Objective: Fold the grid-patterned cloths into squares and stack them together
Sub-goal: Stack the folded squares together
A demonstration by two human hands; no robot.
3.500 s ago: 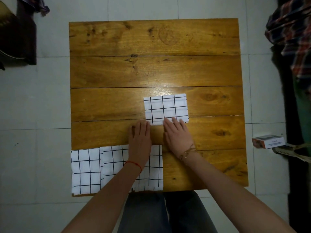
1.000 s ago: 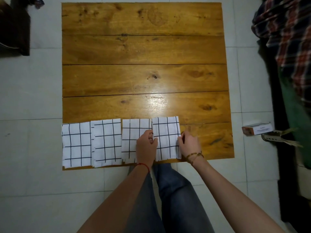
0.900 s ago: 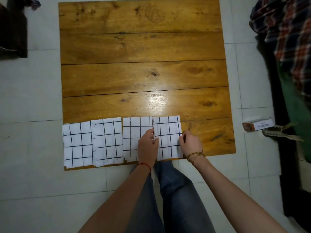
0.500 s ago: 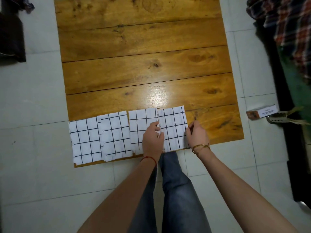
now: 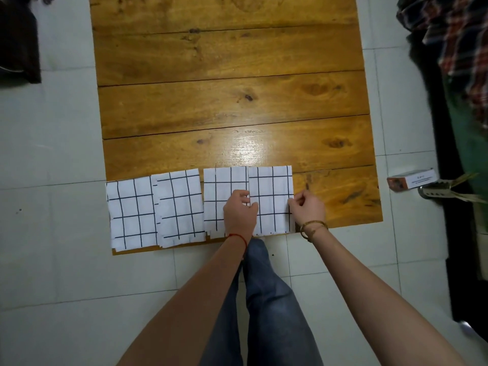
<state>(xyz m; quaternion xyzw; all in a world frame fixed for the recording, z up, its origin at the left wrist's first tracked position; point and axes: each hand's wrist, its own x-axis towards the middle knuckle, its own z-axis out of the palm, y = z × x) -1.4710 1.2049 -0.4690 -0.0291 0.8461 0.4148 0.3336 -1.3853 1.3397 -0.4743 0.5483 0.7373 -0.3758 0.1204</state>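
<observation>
Glossy varnished wood table [image 5: 227, 107]; matt white grid cloths [image 5: 270, 199].

Bare forearms, blue jeans [image 5: 266, 299]
Behind the left fingers [image 5: 244, 194], a thin red wrist string [image 5: 239, 237]; behind the right, what looks like a golden bracelet [image 5: 313, 226].

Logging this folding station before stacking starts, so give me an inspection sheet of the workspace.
Surface: wooden plank table, glare patch near the cloths.
Job's things: four folded grid cloths in a row along the near edge; rightmost cloth overlaps its neighbour; none stacked yet.
Clutter: nothing seen on the table.
Hands: left hand and right hand pinch the rightmost cloth's side edges.
Cables: nothing seen.
Surroundings: tiled floor, small box, plaid fabric at right.
</observation>
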